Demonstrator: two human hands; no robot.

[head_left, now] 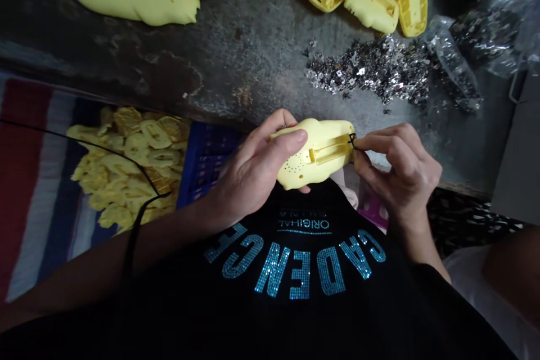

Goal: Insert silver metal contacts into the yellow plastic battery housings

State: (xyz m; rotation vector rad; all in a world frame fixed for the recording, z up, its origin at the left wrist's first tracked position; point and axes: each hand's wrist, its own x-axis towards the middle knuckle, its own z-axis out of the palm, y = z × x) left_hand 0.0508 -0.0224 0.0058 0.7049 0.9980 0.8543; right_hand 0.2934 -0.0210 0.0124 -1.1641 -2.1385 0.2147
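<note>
Yellow plastic shell (316, 152) gripped in left hand (257, 171), thumb across top, above lap. Right hand (396, 171) pinching small dark metal piece (352, 140) at shell's end. Loose silvery metal pieces (367, 73) on tabletop (236, 62) beyond, well apart from hands.

Plastic shells (371, 0) lie behind metal clips (367, 70) on the bench (236, 50).

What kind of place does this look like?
Likely a small assembly workshop: heaps of yellow moulded plastic shells, a pile of small metal clips, and a blue plastic crate.
</note>
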